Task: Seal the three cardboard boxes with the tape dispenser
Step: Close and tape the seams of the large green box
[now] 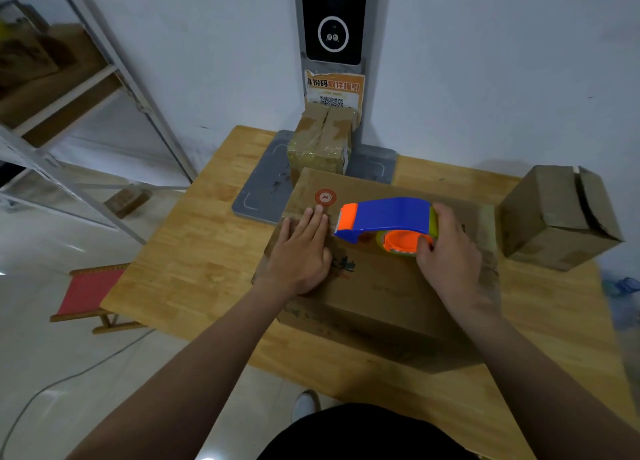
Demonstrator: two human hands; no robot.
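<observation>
A large flat cardboard box (381, 286) lies in the middle of the wooden table (194, 252). My left hand (301, 252) presses flat on the box's left top, fingers straight. My right hand (450, 252) grips the rear of the blue and orange tape dispenser (388, 219), which rests on the box top with its orange blade end pointing left, close to my left fingertips. A small box wrapped in tape (322, 141) stands behind the large one. At the table's right end stands a third box (554, 217) with a flap seam gaping.
A grey scanner stand (263, 182) with a tall post and dark screen (334, 20) rises at the table's back. Metal shelving (86, 89) stands to the left. A red folding stool (86, 293) and a cable lie on the floor by the table's left side.
</observation>
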